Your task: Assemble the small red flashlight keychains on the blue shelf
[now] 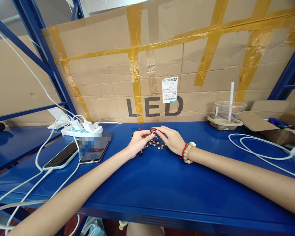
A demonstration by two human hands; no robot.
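Observation:
Both hands meet over the blue tabletop around a thin dark red loop, perhaps cord or wire, with a small silvery bit at my left fingertips. My left hand pinches it between thumb and fingers. From the other side, my right hand grips the loop with its fingertips; a beaded bracelet and a red string circle that wrist. Just below the fingers lie several small round metal pieces. A small dark piece rests beside my left hand, partly covered by it. The fingers hide much of the loop.
To the left lie two phones and a white power strip trailing cables. A clear cup with a straw stands in a cardboard holder at right, near a coiled white cable. A large taped cardboard sheet rises behind.

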